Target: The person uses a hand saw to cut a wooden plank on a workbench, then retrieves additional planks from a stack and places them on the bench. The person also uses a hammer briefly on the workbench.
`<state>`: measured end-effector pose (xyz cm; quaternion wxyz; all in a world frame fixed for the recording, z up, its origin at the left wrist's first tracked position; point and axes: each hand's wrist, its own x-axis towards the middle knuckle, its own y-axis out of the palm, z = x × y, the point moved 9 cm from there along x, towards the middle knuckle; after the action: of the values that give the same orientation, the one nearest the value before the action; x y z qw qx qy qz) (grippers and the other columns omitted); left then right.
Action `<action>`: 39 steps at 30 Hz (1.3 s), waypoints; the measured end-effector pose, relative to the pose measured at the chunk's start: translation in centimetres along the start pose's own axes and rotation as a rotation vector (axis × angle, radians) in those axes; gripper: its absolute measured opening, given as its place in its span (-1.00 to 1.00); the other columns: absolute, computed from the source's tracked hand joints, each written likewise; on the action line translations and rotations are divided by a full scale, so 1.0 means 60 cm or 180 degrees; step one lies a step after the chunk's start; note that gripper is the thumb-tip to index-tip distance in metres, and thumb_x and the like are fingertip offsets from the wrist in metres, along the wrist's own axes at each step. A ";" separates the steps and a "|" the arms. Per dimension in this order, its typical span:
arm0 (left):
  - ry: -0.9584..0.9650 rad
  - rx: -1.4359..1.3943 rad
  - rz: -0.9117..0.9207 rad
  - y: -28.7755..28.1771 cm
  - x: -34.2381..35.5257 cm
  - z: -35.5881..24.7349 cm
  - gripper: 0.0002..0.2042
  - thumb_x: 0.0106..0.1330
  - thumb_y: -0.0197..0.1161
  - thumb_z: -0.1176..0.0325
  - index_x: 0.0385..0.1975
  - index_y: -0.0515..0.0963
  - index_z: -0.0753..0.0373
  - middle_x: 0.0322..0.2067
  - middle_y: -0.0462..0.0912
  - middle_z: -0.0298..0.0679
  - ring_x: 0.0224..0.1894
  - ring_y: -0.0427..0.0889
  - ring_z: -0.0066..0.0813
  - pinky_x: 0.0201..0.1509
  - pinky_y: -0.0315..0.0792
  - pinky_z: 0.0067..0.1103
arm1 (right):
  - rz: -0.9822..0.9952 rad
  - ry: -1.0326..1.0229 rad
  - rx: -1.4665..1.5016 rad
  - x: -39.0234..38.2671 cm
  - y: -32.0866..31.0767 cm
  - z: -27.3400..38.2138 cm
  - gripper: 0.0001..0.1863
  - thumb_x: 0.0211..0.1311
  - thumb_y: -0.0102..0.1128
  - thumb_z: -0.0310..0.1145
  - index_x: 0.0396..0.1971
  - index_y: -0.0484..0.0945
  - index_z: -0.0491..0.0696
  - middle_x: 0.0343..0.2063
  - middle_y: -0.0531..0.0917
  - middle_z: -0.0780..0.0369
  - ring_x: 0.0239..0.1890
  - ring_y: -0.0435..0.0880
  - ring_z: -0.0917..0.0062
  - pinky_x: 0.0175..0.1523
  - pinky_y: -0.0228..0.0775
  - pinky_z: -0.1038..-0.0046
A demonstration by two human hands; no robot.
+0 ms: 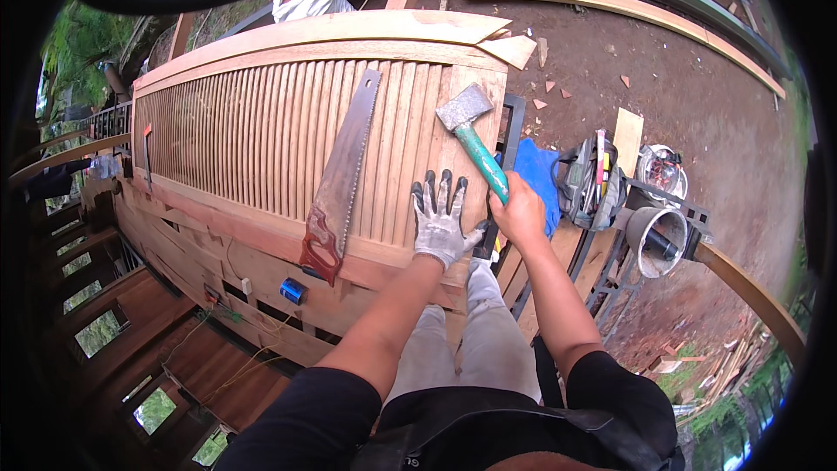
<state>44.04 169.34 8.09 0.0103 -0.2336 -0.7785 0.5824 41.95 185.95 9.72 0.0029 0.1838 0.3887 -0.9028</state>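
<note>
A: Where is the hatchet (pixel 473 133)?

B: In the right hand (pixel 519 212). Its fingers are wrapped tight around the green handle, and the grey head sits over the right end of the slatted panel (pixel 261 135).

A: And the left hand (pixel 442 222)?

B: It wears a grey glove with dark tips. Its fingers are spread and pressed flat on the panel, just beside the right hand.

A: Anything else on the panel?

B: A saw (pixel 342 179) lies slantwise across the slats, left of the glove, its red-brown handle toward the person. A blue cloth (pixel 538 176) lies right of the panel.
</note>
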 end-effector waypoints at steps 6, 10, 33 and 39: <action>-0.0076 0.0114 0.0008 -0.009 -0.005 0.001 0.02 0.15 0.30 -0.27 0.55 0.03 0.10 0.55 -0.15 0.05 0.58 -0.31 0.21 0.55 -0.41 0.17 | 0.0487 0.0346 0.1117 0.118 0.014 -0.053 -0.40 0.22 0.39 -0.02 0.05 0.55 -0.21 -0.22 0.72 0.05 -0.20 0.73 0.31 -0.02 0.56 0.30; 0.0009 0.0049 0.0035 -0.010 0.005 -0.005 0.02 0.15 0.29 -0.28 0.56 0.02 0.08 0.56 -0.16 0.02 0.59 -0.33 0.20 0.56 -0.43 0.16 | -0.1081 0.0758 0.2007 0.308 -0.072 -0.102 -0.33 0.22 0.42 0.00 0.00 0.56 -0.35 -0.13 0.74 0.06 -0.07 0.71 0.44 0.06 0.53 0.39; -0.0008 -0.0014 0.0113 0.000 0.001 -0.002 0.03 0.14 0.28 -0.31 0.57 0.00 0.02 0.57 -0.21 -0.01 0.59 -0.37 0.20 0.55 -0.45 0.17 | -0.1464 0.1326 0.1448 -0.111 -0.057 -0.362 -0.78 0.23 0.40 -0.43 -0.24 0.54 -0.17 -0.46 0.63 0.31 -0.39 0.57 0.68 -0.24 0.45 0.57; -0.0053 0.0050 0.0002 0.005 0.005 0.000 0.02 0.17 0.20 -0.37 0.56 0.02 0.04 0.57 -0.19 0.01 0.59 -0.37 0.20 0.56 -0.49 0.15 | -0.1808 -0.0126 -0.0113 -0.054 -0.137 -0.142 -0.49 0.21 0.41 -0.30 0.09 0.49 -0.20 -0.03 0.60 0.02 0.09 0.55 0.11 0.26 0.33 0.17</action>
<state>43.86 169.49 7.75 0.0055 -0.2289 -0.7740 0.5904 46.58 197.26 11.20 -0.2393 0.0498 0.4402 -0.8640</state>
